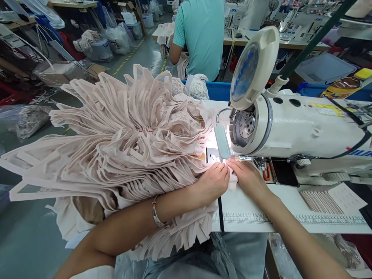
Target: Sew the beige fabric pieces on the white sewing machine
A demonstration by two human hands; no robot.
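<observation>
Both my hands meet just in front of the needle area of a white sewing machine (290,124). My left hand (213,182) has its fingers pinched on a piece of pale pink fabric (233,181). Beside it, my right hand (247,176) presses its closed fingertips on the same piece, close to the presser foot. A small grey-green lamp (222,141) hangs right above the fingertips and hides part of the needle. A big pile of pale pink garment pieces (139,143) lies left of the machine, under and beyond my left forearm.
A ruler strip (290,219) runs along the front table edge. Right of the machine base lie a card (347,197) and a striped stack (321,201). Orange-handled snips (266,172) lie by the machine bed. A person in a turquoise shirt (202,38) sits ahead. A drink bottle (344,85) lies behind the machine.
</observation>
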